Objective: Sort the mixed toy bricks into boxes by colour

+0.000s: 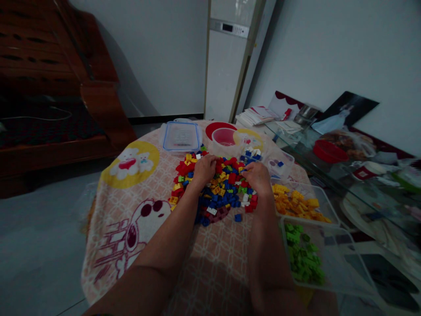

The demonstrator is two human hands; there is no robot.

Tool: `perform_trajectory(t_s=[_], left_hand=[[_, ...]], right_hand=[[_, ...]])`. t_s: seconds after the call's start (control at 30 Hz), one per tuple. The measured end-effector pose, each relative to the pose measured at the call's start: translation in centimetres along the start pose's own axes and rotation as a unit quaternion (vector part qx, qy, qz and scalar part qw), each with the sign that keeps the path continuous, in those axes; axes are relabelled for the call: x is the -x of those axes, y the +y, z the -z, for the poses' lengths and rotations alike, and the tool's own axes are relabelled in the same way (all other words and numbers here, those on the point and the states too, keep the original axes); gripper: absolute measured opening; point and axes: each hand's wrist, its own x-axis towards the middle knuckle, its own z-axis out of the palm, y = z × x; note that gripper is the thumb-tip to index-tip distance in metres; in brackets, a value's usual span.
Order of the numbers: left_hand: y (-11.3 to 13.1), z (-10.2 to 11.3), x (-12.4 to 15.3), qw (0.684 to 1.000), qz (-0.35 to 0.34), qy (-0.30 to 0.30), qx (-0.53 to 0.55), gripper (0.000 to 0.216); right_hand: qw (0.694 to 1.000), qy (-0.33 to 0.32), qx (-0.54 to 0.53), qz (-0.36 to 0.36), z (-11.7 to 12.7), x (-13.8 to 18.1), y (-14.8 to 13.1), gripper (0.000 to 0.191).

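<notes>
"On the patterned tablecloth (213, 263), what is found?"

"A heap of mixed bricks (223, 199) is spread near the middle. To its right, yellow bricks (292, 202) are held in one clear tray (324, 197), green bricks (302, 256) in a nearer tray (342, 259)."

"And how are the hands placed?"

"The left hand (204, 170) is lowered onto the heap's far side, fingers curled downward; whether anything is gripped cannot be told. The right hand (259, 176) is placed at the heap's right side, thumb and fingers drawn close together, small bricks (242, 170) just at the tips; a grip cannot be made out there either."

"What is seen beyond?"

"A pink bowl (221, 144) and a clear blue-edged container (182, 137) are set on the far part of the tablecloth."
</notes>
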Motion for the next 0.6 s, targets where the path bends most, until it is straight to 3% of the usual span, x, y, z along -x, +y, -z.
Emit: perform_trajectory(t_s=[0.23, 0.37, 0.47, 0.6], left_hand=[[0.0, 0.0, 0.1, 1.000, -0.003, 0.008, -0.003, 0.038], [0.2, 0.1, 0.1, 1.000, 0.000, 0.006, -0.006, 0.038], [0.5, 0.2, 0.1, 1.000, 0.006, -0.004, -0.011, 0.038], [0.4, 0.2, 0.1, 1.000, 0.007, -0.006, -0.012, 0.038]], right_hand=[[0.985, 0.039, -0.165, -0.023, -0.6, -0.9, 1.7, 0.024], [0.929, 0.122, -0.342, -0.072, -1.8, -1.9, 1.8, 0.043], [0.875, 0.195, -0.439, -0.054, -2.6, -2.6, 1.7, 0.059], [0.870, 0.200, -0.451, -0.015, -2.9, -2.6, 2.0, 0.058]])
